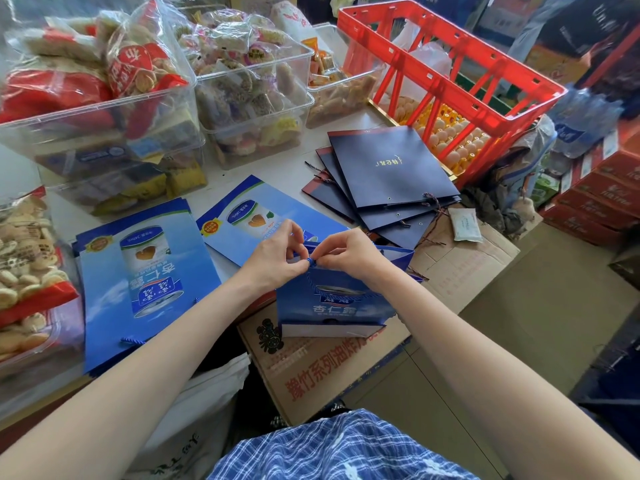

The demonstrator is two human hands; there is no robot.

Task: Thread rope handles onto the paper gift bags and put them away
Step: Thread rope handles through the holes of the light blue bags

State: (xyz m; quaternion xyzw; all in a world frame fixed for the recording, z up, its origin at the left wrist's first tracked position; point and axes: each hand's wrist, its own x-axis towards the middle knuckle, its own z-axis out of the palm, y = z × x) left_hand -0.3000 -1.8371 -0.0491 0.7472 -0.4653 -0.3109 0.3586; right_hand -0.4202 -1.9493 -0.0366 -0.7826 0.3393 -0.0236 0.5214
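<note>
At the near edge of the surface (284,174), head view, the only one:

Bag in hand: a light blue paper gift bag (332,303) stands partly opened on a cardboard box (346,362), directly in front of the person.

Rope: a blue rope handle (311,262) sits at the bag's top edge, with a loop of it hanging down the bag's front face.

Left hand (273,258): fingers together, pinching the rope end at the bag's rim.

Right hand (346,252): fingers together too, pinching the same rope from the other side, touching the left.

Step in hand: most likely knotting or seating the rope end at its hole; the knot itself is too small to tell.

Other blue bags: one stack (138,282) lies flat to the left with a rope end showing; another (249,220) lies behind the hands.

Dark bags (391,168): fanned flat near a red crate (450,64), some with cords.

Next move: probably calls for snugging the knot without tearing the paper, then flattening the bag and laying it on a stack.
</note>
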